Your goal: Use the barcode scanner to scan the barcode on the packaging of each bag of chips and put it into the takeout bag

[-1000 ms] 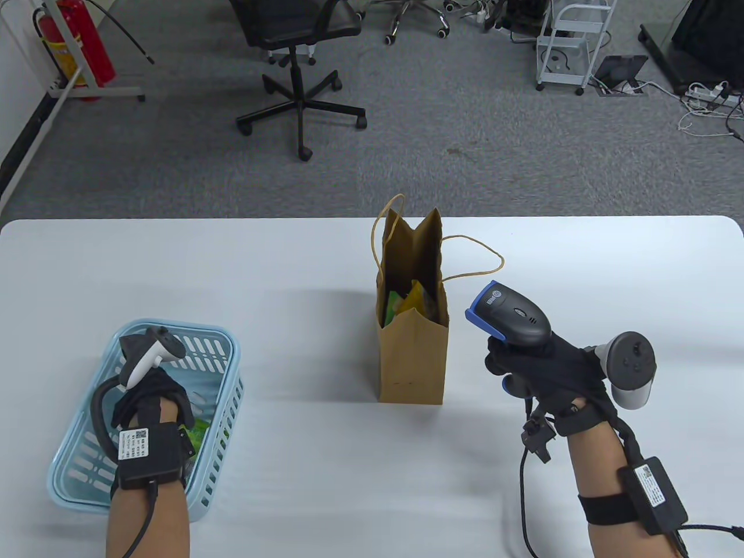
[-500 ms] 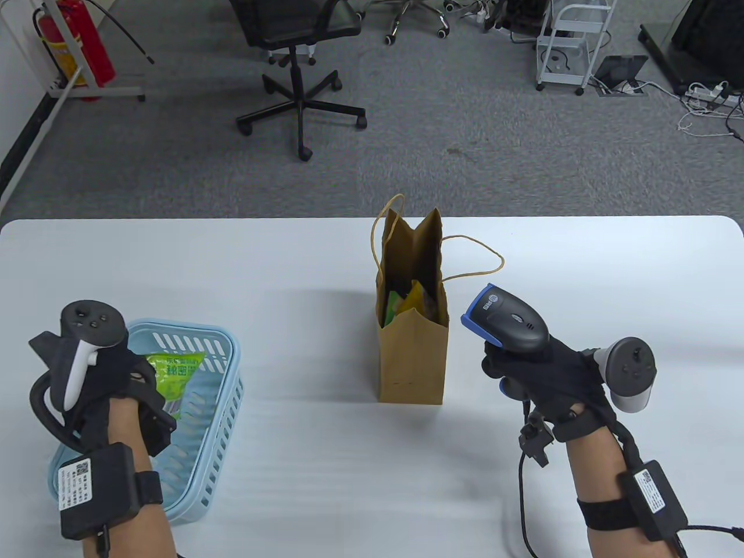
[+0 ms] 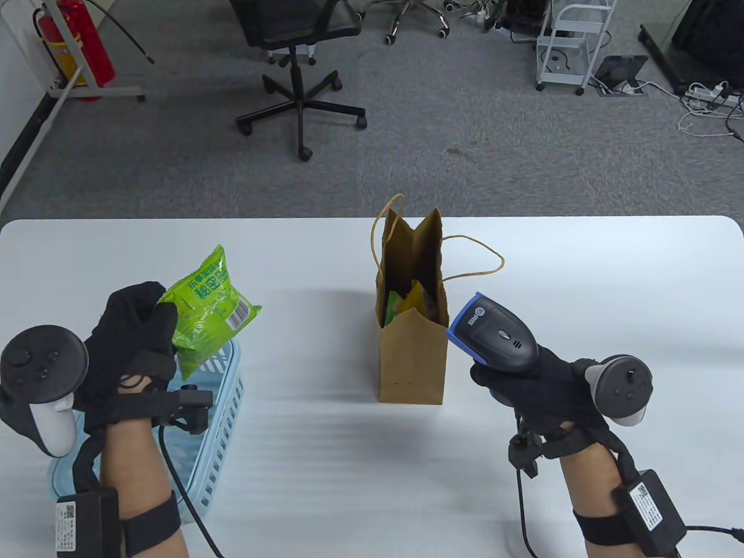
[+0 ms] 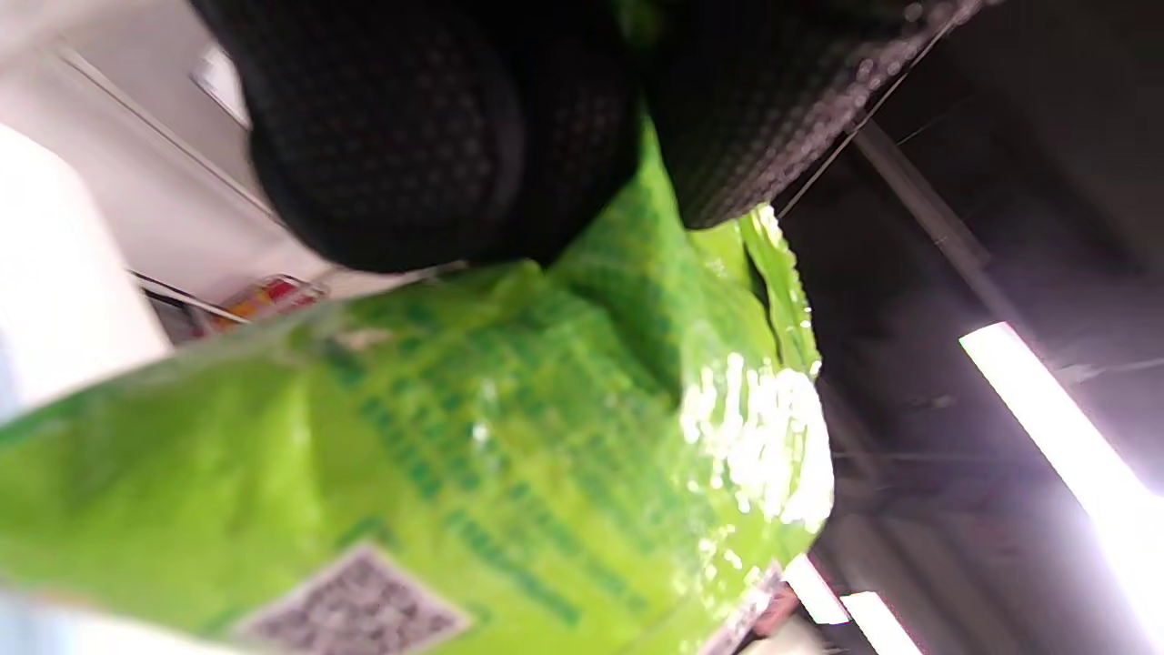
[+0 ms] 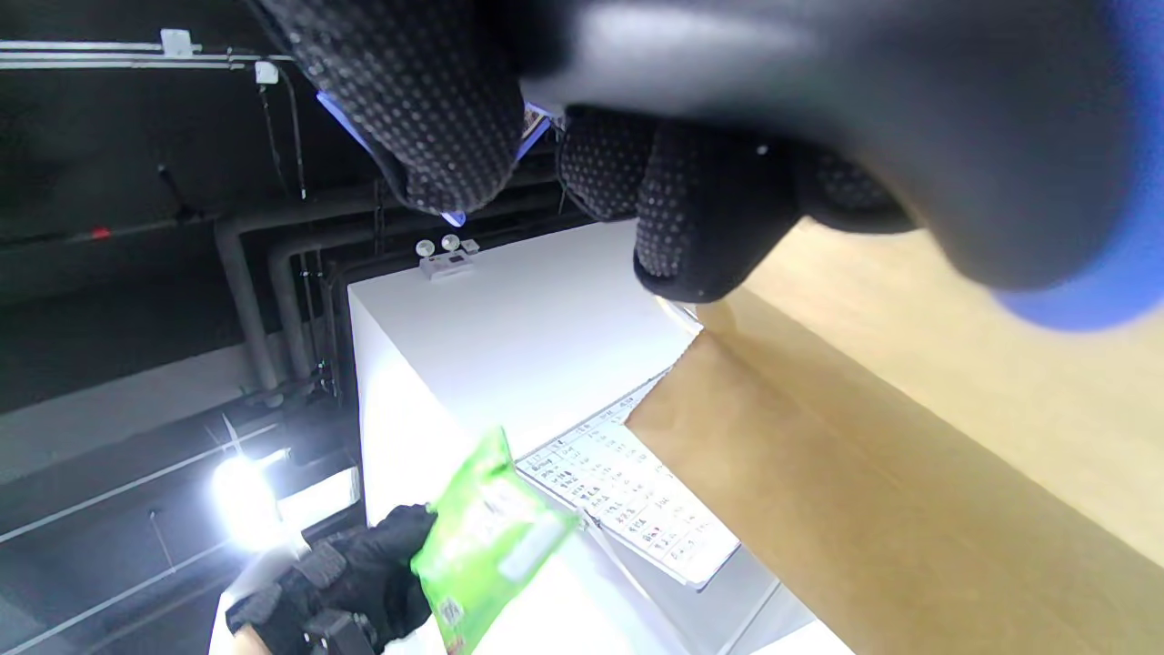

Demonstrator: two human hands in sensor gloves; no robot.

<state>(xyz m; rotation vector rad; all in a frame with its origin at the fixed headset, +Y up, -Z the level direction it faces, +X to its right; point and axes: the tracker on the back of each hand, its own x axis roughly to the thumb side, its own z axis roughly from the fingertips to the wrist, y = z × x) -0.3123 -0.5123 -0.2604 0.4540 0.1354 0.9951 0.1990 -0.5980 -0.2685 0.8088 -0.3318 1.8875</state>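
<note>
My left hand [image 3: 136,334] grips a green bag of chips [image 3: 208,311] and holds it up above the blue basket [image 3: 224,401], its barcode facing right. That bag fills the left wrist view [image 4: 509,455], pinched between gloved fingers [image 4: 436,136]. The brown paper takeout bag [image 3: 412,354] stands upright mid-table with chip bags inside. My right hand [image 3: 523,383] grips the grey and blue barcode scanner [image 3: 491,334] just right of the takeout bag, its head aimed left. In the right wrist view the green bag of chips [image 5: 486,537] shows far off beside the takeout bag's wall [image 5: 909,455].
The white table [image 3: 325,465] reaches to its far edge behind the takeout bag, whose handles [image 3: 471,256] loop outward. An office chair [image 3: 296,64], a fire extinguisher [image 3: 81,40] and a white cart [image 3: 572,40] stand on the grey carpet beyond.
My left hand has come up out of the basket with the green bag of chips and turned its barcode to the right. The right hand with the scanner has drifted slightly left and down.
</note>
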